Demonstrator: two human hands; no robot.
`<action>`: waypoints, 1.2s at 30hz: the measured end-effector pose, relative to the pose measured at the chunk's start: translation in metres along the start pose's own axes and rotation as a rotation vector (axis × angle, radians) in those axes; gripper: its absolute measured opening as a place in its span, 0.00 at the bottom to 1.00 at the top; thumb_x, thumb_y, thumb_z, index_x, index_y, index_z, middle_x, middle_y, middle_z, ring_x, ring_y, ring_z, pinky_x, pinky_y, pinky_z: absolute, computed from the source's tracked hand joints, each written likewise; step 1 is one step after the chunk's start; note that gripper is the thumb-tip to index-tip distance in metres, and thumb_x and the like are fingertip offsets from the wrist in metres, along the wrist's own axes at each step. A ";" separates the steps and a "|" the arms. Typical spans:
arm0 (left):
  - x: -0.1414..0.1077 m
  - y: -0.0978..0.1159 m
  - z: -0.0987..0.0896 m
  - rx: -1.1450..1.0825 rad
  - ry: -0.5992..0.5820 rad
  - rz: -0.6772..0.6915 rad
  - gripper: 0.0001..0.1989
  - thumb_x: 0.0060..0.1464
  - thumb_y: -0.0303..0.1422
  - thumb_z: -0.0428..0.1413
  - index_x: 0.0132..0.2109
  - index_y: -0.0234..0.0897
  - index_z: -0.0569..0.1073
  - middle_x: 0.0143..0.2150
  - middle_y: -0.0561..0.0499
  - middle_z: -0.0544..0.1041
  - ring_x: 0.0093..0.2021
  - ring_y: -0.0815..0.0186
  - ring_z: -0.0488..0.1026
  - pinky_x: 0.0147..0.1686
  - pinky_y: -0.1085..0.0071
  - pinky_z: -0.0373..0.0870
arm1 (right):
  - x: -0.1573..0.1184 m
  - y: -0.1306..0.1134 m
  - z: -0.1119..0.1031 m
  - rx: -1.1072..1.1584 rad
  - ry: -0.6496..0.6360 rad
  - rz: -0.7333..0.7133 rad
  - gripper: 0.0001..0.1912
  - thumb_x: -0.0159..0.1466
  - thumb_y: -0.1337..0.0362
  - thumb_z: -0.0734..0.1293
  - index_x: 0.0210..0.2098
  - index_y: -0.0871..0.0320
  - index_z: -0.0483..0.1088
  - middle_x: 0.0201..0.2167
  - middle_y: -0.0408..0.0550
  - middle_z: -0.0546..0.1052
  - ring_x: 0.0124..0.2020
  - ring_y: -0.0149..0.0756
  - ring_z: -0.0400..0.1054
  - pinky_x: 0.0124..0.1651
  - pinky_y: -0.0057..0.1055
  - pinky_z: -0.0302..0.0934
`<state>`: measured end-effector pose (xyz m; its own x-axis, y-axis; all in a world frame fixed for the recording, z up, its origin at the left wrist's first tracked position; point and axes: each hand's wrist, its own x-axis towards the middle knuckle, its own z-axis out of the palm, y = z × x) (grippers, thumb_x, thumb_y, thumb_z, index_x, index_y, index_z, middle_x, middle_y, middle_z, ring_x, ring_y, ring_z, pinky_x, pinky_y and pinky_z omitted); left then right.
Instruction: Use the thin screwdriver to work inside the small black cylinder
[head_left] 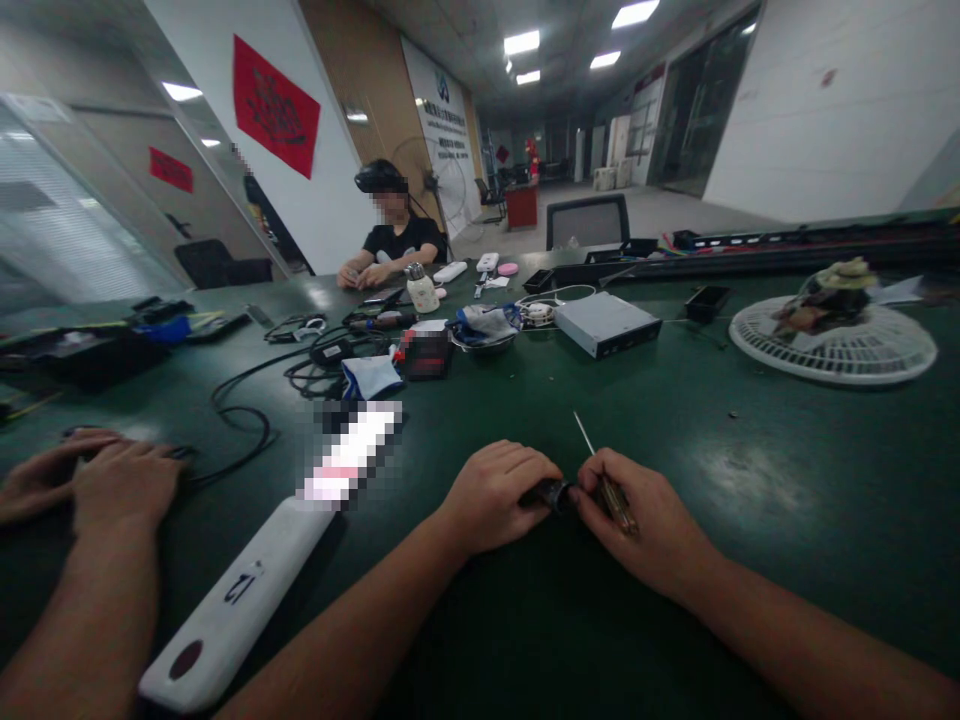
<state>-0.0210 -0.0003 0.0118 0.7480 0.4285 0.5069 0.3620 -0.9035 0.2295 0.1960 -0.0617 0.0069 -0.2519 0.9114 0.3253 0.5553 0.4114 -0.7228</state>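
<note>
My left hand (501,497) is closed around a small black cylindrical part (556,494), whose round end sticks out toward the right. Most of that part is hidden in my fingers. My right hand (651,515) grips a screwdriver (616,502) with a translucent amber handle, its thin metal shaft pointing up and away from me. The thumb and a fingertip of that hand meet at the end of the black part, close beside my left fingers. Whether they pinch something small there, I cannot tell.
Left of my arm lies a long white device (240,590) marked 12. A co-worker's hands (124,480) work at far left near a black cable (262,430). Ahead are a grey drive box (606,322), a cloth (373,376) and a white fan grille (832,345). Another person (397,240) sits across.
</note>
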 end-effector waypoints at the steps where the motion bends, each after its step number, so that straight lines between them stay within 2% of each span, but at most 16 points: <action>1: 0.000 -0.001 0.000 0.000 0.028 -0.024 0.09 0.55 0.28 0.61 0.44 0.37 0.72 0.40 0.50 0.80 0.40 0.62 0.77 0.41 0.65 0.70 | 0.000 0.000 -0.001 0.009 0.004 0.006 0.04 0.66 0.67 0.66 0.36 0.54 0.65 0.31 0.44 0.74 0.29 0.35 0.69 0.33 0.32 0.62; 3: -0.002 -0.003 0.001 0.012 0.081 -0.082 0.10 0.53 0.27 0.62 0.42 0.38 0.71 0.38 0.50 0.79 0.38 0.62 0.75 0.40 0.66 0.70 | 0.000 0.000 -0.003 0.037 0.006 0.019 0.02 0.68 0.64 0.64 0.38 0.54 0.67 0.31 0.44 0.74 0.29 0.35 0.69 0.32 0.31 0.62; 5: -0.003 -0.006 0.000 0.027 0.116 -0.149 0.10 0.52 0.26 0.61 0.41 0.38 0.70 0.37 0.50 0.77 0.37 0.63 0.74 0.38 0.66 0.69 | -0.001 0.001 -0.006 0.089 0.009 -0.020 0.05 0.71 0.62 0.63 0.43 0.54 0.69 0.33 0.46 0.75 0.31 0.36 0.70 0.34 0.32 0.63; 8: -0.005 -0.010 0.000 0.033 0.146 -0.258 0.09 0.52 0.27 0.60 0.39 0.38 0.68 0.35 0.51 0.75 0.35 0.63 0.71 0.36 0.67 0.67 | -0.004 0.004 -0.010 0.198 0.013 -0.210 0.14 0.73 0.58 0.60 0.52 0.53 0.72 0.40 0.49 0.76 0.37 0.39 0.72 0.38 0.35 0.66; 10: -0.006 -0.012 0.000 0.021 0.150 -0.321 0.08 0.53 0.27 0.59 0.38 0.39 0.66 0.35 0.52 0.73 0.34 0.64 0.70 0.35 0.68 0.67 | -0.005 0.004 -0.012 0.237 0.025 -0.336 0.18 0.73 0.55 0.58 0.54 0.52 0.73 0.40 0.51 0.75 0.38 0.40 0.71 0.37 0.37 0.66; 13: -0.006 -0.014 0.001 0.003 0.134 -0.371 0.09 0.53 0.27 0.59 0.37 0.39 0.65 0.34 0.53 0.72 0.33 0.65 0.69 0.34 0.69 0.66 | -0.006 -0.001 -0.013 0.214 0.023 -0.417 0.16 0.72 0.60 0.60 0.53 0.51 0.75 0.39 0.51 0.76 0.37 0.40 0.72 0.37 0.37 0.67; 17: -0.006 -0.013 0.001 -0.003 0.115 -0.336 0.09 0.53 0.27 0.59 0.36 0.39 0.65 0.34 0.53 0.71 0.33 0.65 0.69 0.34 0.69 0.66 | -0.005 -0.008 -0.011 0.177 -0.002 -0.382 0.16 0.69 0.70 0.63 0.52 0.52 0.76 0.40 0.51 0.78 0.39 0.39 0.74 0.39 0.37 0.69; 21: -0.007 -0.013 0.002 0.030 0.068 -0.268 0.08 0.54 0.26 0.57 0.36 0.39 0.65 0.34 0.52 0.72 0.33 0.65 0.69 0.34 0.68 0.66 | -0.002 -0.008 -0.008 0.181 -0.041 -0.346 0.15 0.68 0.70 0.65 0.51 0.52 0.76 0.42 0.50 0.79 0.41 0.39 0.74 0.43 0.36 0.70; 25: -0.006 -0.013 0.002 0.028 0.067 -0.253 0.08 0.54 0.25 0.58 0.37 0.39 0.65 0.35 0.52 0.73 0.34 0.64 0.70 0.35 0.68 0.65 | -0.001 -0.007 -0.007 0.182 -0.098 -0.372 0.15 0.68 0.71 0.65 0.51 0.54 0.76 0.41 0.49 0.80 0.42 0.38 0.74 0.44 0.36 0.70; 31: -0.006 -0.013 0.001 0.014 0.055 -0.247 0.08 0.52 0.23 0.57 0.37 0.39 0.66 0.35 0.52 0.73 0.35 0.64 0.70 0.36 0.68 0.66 | -0.003 -0.006 -0.006 0.134 -0.023 -0.318 0.12 0.68 0.72 0.64 0.45 0.54 0.77 0.37 0.48 0.80 0.38 0.38 0.74 0.41 0.37 0.69; 36: -0.006 -0.014 0.002 -0.012 0.042 -0.253 0.09 0.52 0.24 0.58 0.37 0.39 0.65 0.35 0.52 0.73 0.34 0.65 0.70 0.35 0.69 0.66 | -0.003 -0.006 -0.006 0.156 -0.023 -0.341 0.14 0.69 0.72 0.64 0.49 0.53 0.76 0.40 0.50 0.79 0.40 0.38 0.74 0.42 0.36 0.69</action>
<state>-0.0297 0.0094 0.0039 0.6107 0.6403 0.4659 0.5279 -0.7677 0.3632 0.1985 -0.0671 0.0138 -0.4205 0.7210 0.5508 0.3093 0.6846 -0.6601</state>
